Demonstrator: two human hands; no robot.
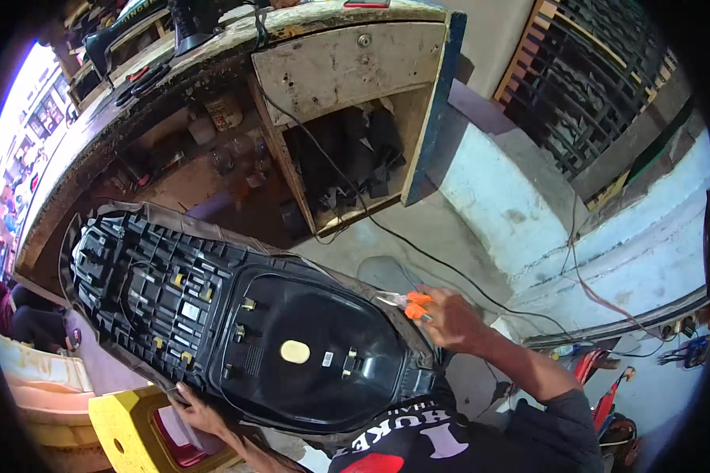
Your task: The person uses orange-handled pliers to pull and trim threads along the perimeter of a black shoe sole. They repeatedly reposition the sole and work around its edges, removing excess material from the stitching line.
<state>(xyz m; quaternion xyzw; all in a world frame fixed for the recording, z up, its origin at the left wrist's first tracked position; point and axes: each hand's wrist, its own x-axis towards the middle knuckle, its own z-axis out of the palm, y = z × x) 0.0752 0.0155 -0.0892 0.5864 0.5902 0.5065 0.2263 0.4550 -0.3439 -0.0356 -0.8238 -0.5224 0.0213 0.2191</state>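
A motorcycle seat lies upside down across my lap, its black plastic base facing up. A brown-grey cover edge runs around the base's rim. My right hand is closed around orange-handled pliers, whose metal jaws are at the cover edge on the seat's right side. My left hand grips the seat's near left edge, with the fingers partly hidden beneath it.
A worn wooden sewing-machine table with open shelves stands ahead; scissors lie on it. A black cable crosses the floor. Beside my left hand is a yellow plastic stool. Tools lie at the right by a pale blue ledge.
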